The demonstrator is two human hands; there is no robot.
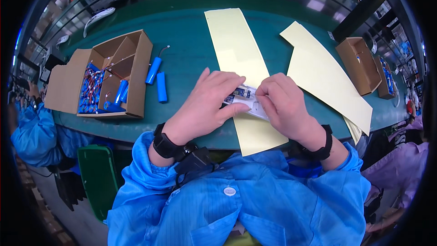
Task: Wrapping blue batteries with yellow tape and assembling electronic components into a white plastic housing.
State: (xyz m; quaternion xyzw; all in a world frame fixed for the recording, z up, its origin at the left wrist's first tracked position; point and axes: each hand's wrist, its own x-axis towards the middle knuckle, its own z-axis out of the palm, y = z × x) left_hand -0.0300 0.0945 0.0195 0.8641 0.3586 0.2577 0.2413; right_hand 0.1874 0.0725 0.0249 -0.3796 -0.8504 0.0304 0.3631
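Note:
Between my hands is a small white plastic housing (258, 110) with a blue circuit board (241, 92) in it, above a pale yellow sheet. My left hand (207, 98) grips the housing from the left, thumb along the near side and fingers over the far side. My right hand (284, 102) is closed in a pinch at the housing's right end; whatever is between its fingertips is hidden. Left of my hands, two blue cylindrical batteries, one (154, 70) with a short lead and another (162, 87), lie on the green table.
An open cardboard box (144, 70) with dividers, holding several blue batteries with red leads, stands at left. The long yellow sheet (236, 41) runs under my hands; more yellow sheets (323, 73) lie at right. Farther right are cardboard boxes (357, 66). People sit at both sides.

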